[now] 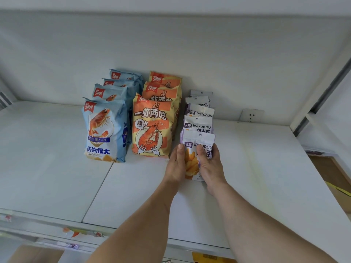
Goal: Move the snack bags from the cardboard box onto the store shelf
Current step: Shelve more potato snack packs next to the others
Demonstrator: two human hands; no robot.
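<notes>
Landmark: the front purple bag [197,143], a white and purple WATUDOU snack pouch, is standing at the near end of its row on the white store shelf [57,168].
Left hand [175,164]: it is gripping the front purple bag on its left edge, fingers curling against the pouch and the thumb lying up its front.
Right hand [208,164]: it is gripping the same pouch on its right edge, fingers wrapping over the front; both hands are holding it upright.
Purple row [199,112]: four more WATUDOU pouches are standing directly behind the front purple bag, one after another, running back to the shelf's rear wall.
Orange bags [152,126]: three shrimp-cracker bags are lining up just left of the front purple bag's row, nearly touching it.
Blue bags [104,130]: four shrimp-chip bags are standing in a further row, left of the orange bags and farther from the front purple bag.
Wall socket [251,115]: it is sitting on the rear wall, behind and right of the front purple bag.
</notes>
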